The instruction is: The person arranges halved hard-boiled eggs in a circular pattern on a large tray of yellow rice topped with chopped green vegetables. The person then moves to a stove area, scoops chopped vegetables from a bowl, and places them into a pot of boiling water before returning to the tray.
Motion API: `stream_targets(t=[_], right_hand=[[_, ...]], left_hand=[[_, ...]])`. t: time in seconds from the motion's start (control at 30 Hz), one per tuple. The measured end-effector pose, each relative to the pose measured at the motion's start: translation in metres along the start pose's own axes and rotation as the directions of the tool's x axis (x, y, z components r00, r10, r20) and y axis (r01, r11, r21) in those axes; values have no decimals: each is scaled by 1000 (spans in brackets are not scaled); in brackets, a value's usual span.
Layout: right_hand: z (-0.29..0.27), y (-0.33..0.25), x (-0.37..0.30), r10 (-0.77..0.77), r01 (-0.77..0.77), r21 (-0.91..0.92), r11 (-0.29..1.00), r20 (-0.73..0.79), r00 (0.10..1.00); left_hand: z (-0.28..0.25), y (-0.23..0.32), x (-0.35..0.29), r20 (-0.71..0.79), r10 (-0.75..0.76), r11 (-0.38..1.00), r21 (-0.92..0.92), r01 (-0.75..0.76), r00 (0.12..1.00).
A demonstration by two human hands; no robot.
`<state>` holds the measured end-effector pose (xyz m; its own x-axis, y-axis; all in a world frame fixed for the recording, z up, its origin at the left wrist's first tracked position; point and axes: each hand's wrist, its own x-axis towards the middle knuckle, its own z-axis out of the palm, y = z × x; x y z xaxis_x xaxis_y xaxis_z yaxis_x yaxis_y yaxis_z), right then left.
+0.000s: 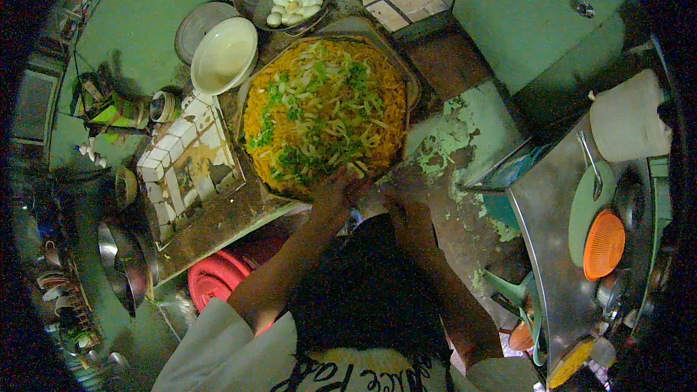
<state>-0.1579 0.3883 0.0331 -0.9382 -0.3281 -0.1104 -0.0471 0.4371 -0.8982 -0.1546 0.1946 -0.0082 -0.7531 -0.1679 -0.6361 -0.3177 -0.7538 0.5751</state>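
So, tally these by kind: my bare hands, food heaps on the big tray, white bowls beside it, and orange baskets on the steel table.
Hands: 2, left hand and right hand
Food heap: 1
White bowl: 1
Orange basket: 1
Total: 5

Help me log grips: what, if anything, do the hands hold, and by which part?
The left hand seems to pinch a small pale food piece by its near edge; whether the right hand holds anything cannot be told.
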Motion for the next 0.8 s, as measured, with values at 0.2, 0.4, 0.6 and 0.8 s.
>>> stream_targets(t=[0.2,0.4,0.6,0.8], right_hand=[[-3,4,18,198,-232,290,929,142,970],[7,-23,-24,110,-129,206,970,102,989],[29,-7,-27,-6,8,97,995,-25,1000],[28,-12,-7,347,-404,392,827,210,914]], left_hand=[[12,8,2,1,1,997,78,-1,1000],[-14,12,-9,195,142,769,595,-232,971],[-23,12,-17,129,-19,977,213,-9,991],[-30,17,-11,153,137,873,448,-192,979]])
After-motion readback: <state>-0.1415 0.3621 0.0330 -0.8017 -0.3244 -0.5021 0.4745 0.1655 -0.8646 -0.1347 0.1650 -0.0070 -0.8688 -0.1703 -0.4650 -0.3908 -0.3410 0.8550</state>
